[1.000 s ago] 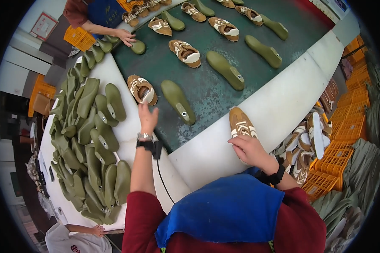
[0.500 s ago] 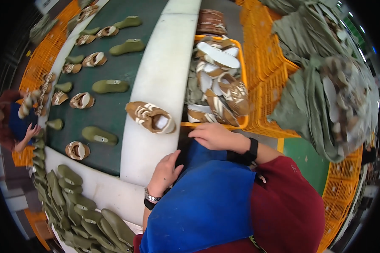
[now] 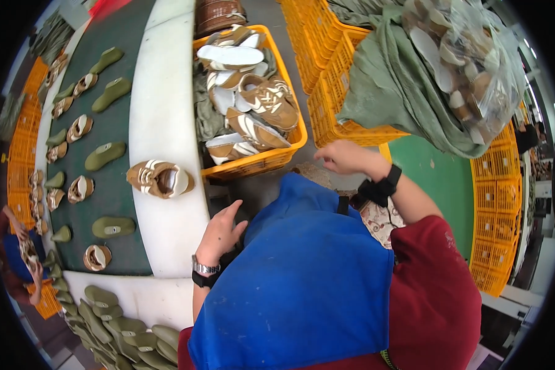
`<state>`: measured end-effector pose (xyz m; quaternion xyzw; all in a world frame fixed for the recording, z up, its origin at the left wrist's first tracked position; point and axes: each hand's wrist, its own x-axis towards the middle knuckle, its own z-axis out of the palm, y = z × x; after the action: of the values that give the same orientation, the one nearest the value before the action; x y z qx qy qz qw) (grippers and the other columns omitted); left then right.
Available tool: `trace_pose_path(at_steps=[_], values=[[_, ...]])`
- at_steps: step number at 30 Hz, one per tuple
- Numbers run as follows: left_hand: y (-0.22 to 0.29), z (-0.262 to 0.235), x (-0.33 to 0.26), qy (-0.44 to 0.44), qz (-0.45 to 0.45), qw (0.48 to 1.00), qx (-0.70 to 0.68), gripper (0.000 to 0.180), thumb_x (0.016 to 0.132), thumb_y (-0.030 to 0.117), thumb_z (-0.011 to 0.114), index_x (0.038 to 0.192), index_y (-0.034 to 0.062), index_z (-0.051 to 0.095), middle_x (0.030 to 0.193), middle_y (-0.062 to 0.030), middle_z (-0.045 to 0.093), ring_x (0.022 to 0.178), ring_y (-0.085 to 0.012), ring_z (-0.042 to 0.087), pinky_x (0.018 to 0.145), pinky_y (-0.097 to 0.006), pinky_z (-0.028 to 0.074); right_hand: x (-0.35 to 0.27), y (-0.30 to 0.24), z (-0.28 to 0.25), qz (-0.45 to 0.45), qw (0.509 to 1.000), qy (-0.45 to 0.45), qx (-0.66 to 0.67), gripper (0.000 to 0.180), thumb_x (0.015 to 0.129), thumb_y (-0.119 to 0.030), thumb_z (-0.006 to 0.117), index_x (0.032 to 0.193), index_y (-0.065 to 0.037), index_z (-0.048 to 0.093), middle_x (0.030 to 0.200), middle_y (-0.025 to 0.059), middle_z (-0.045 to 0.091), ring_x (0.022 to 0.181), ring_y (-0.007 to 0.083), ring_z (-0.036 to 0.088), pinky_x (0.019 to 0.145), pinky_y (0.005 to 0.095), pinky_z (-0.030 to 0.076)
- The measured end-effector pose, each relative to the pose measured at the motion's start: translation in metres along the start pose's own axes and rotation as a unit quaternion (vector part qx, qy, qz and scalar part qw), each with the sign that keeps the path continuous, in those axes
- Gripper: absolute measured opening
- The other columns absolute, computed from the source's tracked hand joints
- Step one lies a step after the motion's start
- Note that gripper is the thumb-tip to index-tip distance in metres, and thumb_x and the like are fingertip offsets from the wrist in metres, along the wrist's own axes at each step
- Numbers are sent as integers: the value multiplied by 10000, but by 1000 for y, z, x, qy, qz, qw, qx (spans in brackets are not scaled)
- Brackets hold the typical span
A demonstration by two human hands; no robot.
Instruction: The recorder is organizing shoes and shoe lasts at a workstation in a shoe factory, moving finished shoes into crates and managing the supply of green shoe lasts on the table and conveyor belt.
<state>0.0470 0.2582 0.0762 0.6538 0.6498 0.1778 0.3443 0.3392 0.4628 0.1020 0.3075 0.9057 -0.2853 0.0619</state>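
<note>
My left hand point(image 3: 221, 232) is open, fingers apart, just off the edge of the white ledge point(image 3: 169, 92), with nothing in it. Out in front of my blue apron, my right hand point(image 3: 346, 157) is also open and bare, its fingers loosely bent. It hovers past the near right corner of a yellow crate point(image 3: 253, 165), without touching it. Brown and white shoes point(image 3: 248, 129) lie piled in that crate over grey-green cloth. A single brown shoe with white stripes point(image 3: 147, 177) rests on the ledge, ahead and left of my left hand.
Green shoe lasts point(image 3: 105, 157) and shoe uppers point(image 3: 80, 189) stand in rows on the dark green belt point(image 3: 114, 191). More lasts point(image 3: 102, 324) are heaped at lower left. Another person point(image 3: 21, 256) works across the belt. Stacked crates point(image 3: 327, 98) carry green cloth and a clear bag of shoes point(image 3: 459, 74).
My view has swung to the right, so the belt and crate sit further left. My right hand has moved right, away from the ledge and the crate's near side. The shoe remains on the ledge.
</note>
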Motion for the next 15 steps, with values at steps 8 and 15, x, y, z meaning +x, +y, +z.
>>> trace_pose_path(at_steps=[8,15], values=[[-27,18,96,-35,-25,999,30,486,784,179,616,1214,16,459,1096,-219,558,1004,-371,533,846,-404,441,138,65,-200,-124,990,56,23,259,814,-171,547,1037,-49,593,818,72,643,661,207,609,622,296,490],[-28,28,138,42,-209,976,38,475,774,196,621,1191,23,471,1045,-225,578,970,-375,545,811,-428,449,364,114,-417,-197,738,244,598,206,843,-215,567,952,-40,578,725,69,611,613,192,583,598,346,493]])
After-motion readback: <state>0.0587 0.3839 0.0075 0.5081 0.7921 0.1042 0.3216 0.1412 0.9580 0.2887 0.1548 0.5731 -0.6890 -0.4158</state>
